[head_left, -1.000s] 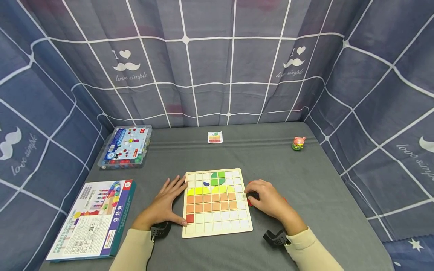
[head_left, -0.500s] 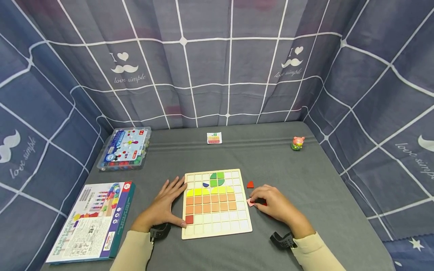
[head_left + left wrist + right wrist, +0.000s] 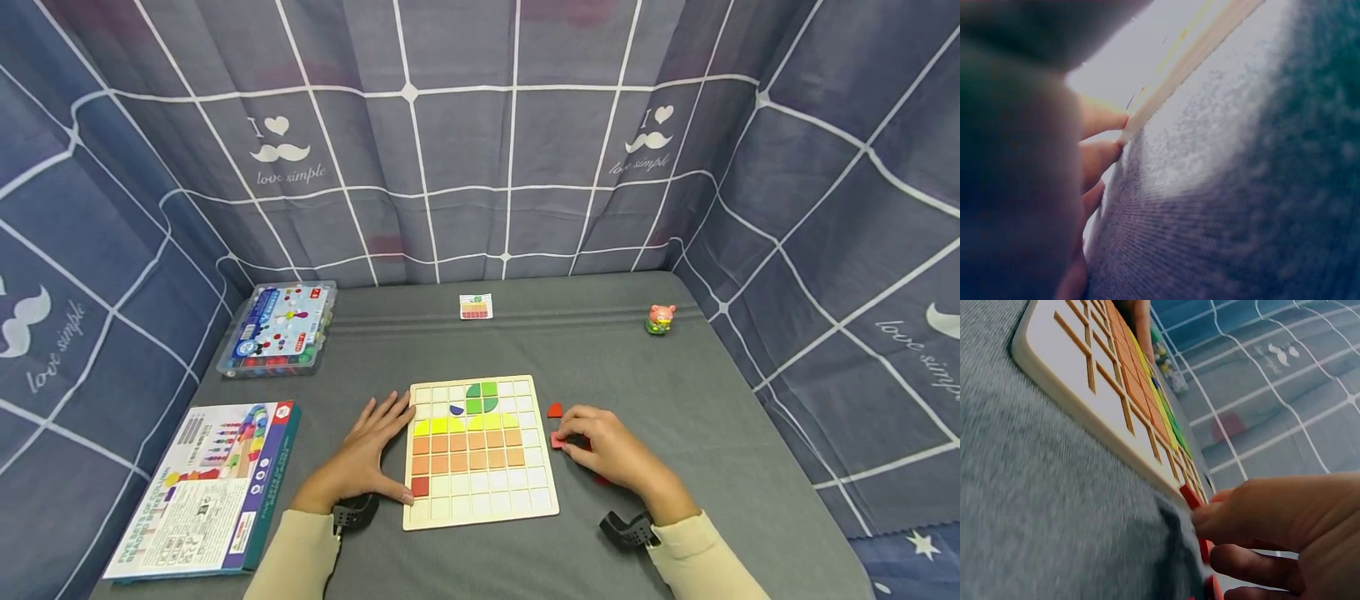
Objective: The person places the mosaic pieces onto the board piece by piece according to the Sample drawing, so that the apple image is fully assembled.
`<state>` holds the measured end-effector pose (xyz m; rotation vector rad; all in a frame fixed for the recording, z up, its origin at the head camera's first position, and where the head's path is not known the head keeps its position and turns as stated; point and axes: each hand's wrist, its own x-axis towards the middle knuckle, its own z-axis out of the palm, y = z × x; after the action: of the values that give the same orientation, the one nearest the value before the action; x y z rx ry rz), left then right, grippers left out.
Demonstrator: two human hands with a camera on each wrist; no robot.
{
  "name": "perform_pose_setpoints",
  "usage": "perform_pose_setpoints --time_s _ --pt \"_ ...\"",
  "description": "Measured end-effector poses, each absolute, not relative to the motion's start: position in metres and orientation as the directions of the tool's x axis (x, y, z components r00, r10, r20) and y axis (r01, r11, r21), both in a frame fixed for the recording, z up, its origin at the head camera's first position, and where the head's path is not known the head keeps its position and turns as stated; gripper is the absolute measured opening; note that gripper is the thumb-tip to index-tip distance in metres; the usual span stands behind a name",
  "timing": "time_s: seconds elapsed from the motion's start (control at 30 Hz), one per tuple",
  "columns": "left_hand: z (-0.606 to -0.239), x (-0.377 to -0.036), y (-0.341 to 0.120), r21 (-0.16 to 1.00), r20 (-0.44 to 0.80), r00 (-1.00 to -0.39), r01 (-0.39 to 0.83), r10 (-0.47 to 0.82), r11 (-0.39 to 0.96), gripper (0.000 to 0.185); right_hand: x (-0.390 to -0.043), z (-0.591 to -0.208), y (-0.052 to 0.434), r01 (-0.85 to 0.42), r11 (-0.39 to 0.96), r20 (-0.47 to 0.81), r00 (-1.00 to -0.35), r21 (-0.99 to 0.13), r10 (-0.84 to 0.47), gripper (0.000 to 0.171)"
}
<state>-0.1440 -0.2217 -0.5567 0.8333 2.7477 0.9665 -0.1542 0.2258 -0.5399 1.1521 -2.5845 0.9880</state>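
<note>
Right hand on the grey table cover, fingers curled, fingertips pinching a small red tile held on edge just off the right rim of the wooden grid board. In the right wrist view, tile upright between thumb and forefinger, close to the board's rim — touching or just clear of it, cannot tell. More red showing beneath the lower fingers, partly hidden. A red quarter-round piece lying loose just beyond the fingertips, apart from the hand.

Left hand flat and relaxed against the board's left rim, fingers spread and straight, gripping nothing; thumb along the lower left edge beside the single dark-red square. In the left wrist view, fingers resting at the board's edge — blurred, little else readable.

On the board between the two hands: rows of orange squares, a yellow row above them, green pieces and a small blue half-round near the top.

Far past the fingers: a small pattern card, a pink pig figure, a clear plastic case of pieces. Out to the left of the left hand, a printed game box.
</note>
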Motion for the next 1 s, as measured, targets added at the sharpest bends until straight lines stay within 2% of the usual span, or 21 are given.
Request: perform_pose_setpoints --time_s 0.2,0.37,0.6,0.83,1.0 --pt "-0.558 -0.146 -0.224 0.594 0.073 -0.845 0.464 0.531 0.657 0.143 -0.157 -0.535 0.192 -0.756 0.432 0.427 -0.642 -0.492 -0.637 0.016" --pt "-0.556 -0.147 -0.223 0.588 0.083 -0.839 0.477 0.537 0.653 0.143 -0.151 -0.533 0.148 -0.796 0.355 0.399 -0.567 -0.490 -0.721 0.013" --pt "-0.557 -0.147 -0.223 0.584 0.077 -0.840 0.474 0.537 0.659 0.144 -0.140 -0.532 0.099 -0.862 0.288 0.387 -0.455 -0.416 -0.802 0.012" --pt "-0.556 -0.144 -0.222 0.595 0.084 -0.840 0.474 0.536 0.649 0.143 -0.135 -0.532 0.071 -0.883 0.274 0.331 -0.407 -0.381 -0.851 0.010" --pt "-0.556 -0.144 -0.222 0.581 0.097 -0.833 0.491 0.544 0.649 0.143 -0.133 -0.532 0.062 -0.882 0.297 0.297 -0.413 -0.367 -0.861 0.009"
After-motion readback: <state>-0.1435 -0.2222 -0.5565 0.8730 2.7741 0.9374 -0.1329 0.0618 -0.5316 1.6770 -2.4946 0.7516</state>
